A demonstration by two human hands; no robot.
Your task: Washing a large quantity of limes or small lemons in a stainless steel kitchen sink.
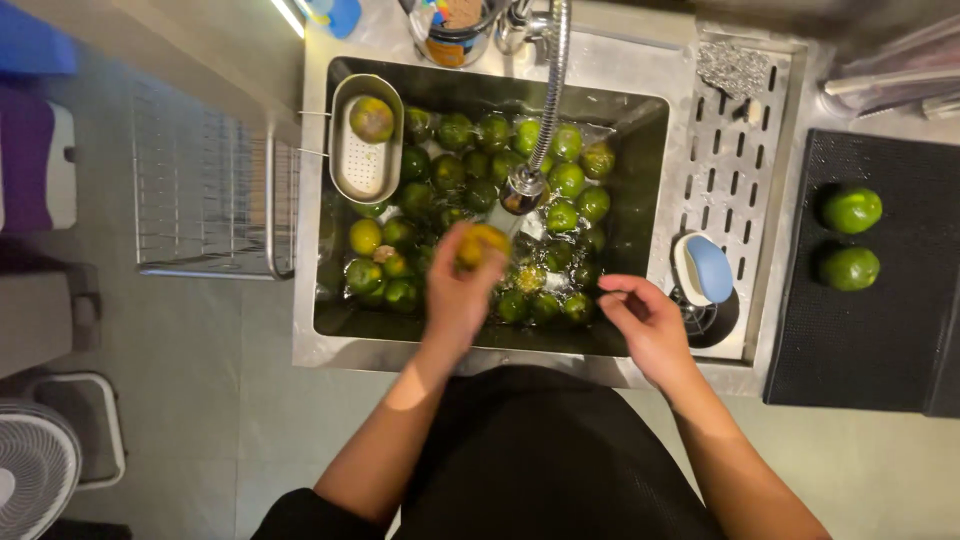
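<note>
From the head camera, the left hand (458,290) has its fingers closed around a yellowish-green fruit (484,243), held over the steel sink (318,330) just below the tap head (523,188). The right hand (643,318) hangs at the sink's near right edge, fingers loosely open and empty. The sink is full of green fruits (478,165) in water. One more fruit lies in a small oval strainer (362,165) on the left rim. Two green fruits (850,238) rest on a black mat (880,330) on the tabletop to the right.
</note>
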